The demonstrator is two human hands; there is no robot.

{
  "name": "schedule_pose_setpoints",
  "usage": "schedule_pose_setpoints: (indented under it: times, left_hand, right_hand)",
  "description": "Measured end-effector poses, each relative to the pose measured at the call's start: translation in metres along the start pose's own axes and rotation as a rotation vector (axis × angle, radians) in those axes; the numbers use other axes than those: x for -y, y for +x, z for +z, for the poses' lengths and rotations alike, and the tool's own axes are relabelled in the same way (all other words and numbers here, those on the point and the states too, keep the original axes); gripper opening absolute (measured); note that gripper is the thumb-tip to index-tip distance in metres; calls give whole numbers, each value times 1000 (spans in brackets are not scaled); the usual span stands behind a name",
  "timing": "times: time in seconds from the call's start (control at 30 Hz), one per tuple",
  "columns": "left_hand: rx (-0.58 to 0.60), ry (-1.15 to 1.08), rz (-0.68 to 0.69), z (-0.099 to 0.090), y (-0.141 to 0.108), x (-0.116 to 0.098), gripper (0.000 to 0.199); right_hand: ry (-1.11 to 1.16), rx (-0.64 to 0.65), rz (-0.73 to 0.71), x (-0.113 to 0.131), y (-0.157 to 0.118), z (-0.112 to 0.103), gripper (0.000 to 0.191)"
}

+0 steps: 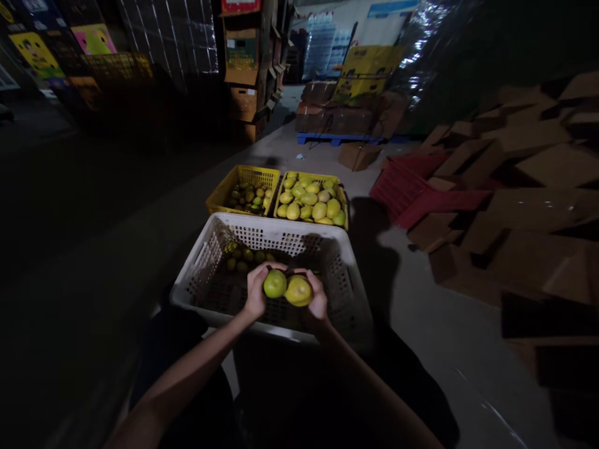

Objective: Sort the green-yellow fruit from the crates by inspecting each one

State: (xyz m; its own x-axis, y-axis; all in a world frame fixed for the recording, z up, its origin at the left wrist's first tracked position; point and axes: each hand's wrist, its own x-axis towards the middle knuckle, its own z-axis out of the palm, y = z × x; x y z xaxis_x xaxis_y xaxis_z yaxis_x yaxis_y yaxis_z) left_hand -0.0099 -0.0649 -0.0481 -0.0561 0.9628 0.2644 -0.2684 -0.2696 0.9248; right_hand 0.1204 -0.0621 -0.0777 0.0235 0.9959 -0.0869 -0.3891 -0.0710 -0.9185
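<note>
My left hand [257,290] is wrapped round a green lemon [275,284]. Beside it, my right hand [318,295] grips a yellow lemon [299,291], the two fruits held close together. Both hands are above a white slatted crate [196,268], in whose far left corner several lemons [248,255] lie in shadow. Just behind it, a yellow crate [346,215] on the right is heaped with yellow and greenish lemons [309,199]. The yellow crate [218,198] on the left holds fewer, darker fruits low down.
Flattened and open cardboard boxes [533,255] are piled on the right, around a red crate [402,187]. Further back are a blue pallet [334,138] with boxes, a small carton [358,156] and a tall box stack [242,68]. The left side is dark.
</note>
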Motion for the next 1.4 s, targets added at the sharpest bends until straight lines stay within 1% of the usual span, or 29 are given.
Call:
schedule_pose_setpoints:
  times: [0.07,0.1,0.17,0.23,0.33,0.47,0.57,0.63,0.7,0.73,0.77,0.8,0.87,0.9,0.93,0.97,1.03,1.1,1.17,1.27,1.4]
  left_hand:
    - [48,-3,-2,3,1,3,42]
    - [70,-6,-3,4,2,5,43]
    - [106,-13,2,4,3,7,45]
    - [137,-13,10,3,4,9,46]
    - [161,-8,17,2,5,11,45]
    - [157,-33,14,2,5,9,44]
    - [119,-27,-10,2,3,7,43]
    - [75,-18,-44,4,3,6,42]
    - [18,-47,-104,7,4,5,41]
    - [-20,-96,-161,9,6,5,39]
    - [-62,-173,-249,10,10,4,38]
    - [-100,-270,-372,10,14,3,37]
    - [-167,-505,-652,6,24,2,35]
    - [-199,-617,-761,3,29,1,35]
    - [-231,-709,-827,-1,34,-1,34]
    - [-266,-774,-853,-6,38,-2,34]
    - [-332,-839,-835,-17,42,-6,35]
    - [-361,-853,-835,-26,42,-10,36]
    - [-366,-868,-868,-33,38,-14,38]
    - [-369,-861,-937,-40,31,-17,41]
    - [-360,-806,-969,-47,24,-18,46]
  right_hand:
    - [-32,-86,-94,0,1,-6,35]
    - [-56,-102,-135,1,1,-8,35]
    - [-113,-101,-206,3,1,-11,37]
    - [-139,-84,-240,4,1,-13,38]
    - [-111,-71,-222,3,1,-14,37]
    - [-56,-94,-177,2,1,-12,37]
    - [-5,-104,-139,4,1,-7,37]
    - [77,-98,-79,6,2,-4,37]
    - [197,-77,24,8,3,-2,35]
    - [262,-50,87,9,4,-1,34]
    - [323,-11,152,11,5,-2,34]
    - [377,35,214,13,6,-3,35]
    - [463,120,307,18,9,-5,38]
    - [493,141,334,22,10,-7,39]
    - [514,145,348,25,11,-8,39]
    - [528,139,353,29,11,-10,39]
    - [544,120,351,35,11,-10,38]
    - [556,126,361,39,10,-10,38]
    - [558,141,394,40,9,-9,38]
    - [529,138,478,31,13,-8,39]
    - [497,161,610,7,25,-8,49]
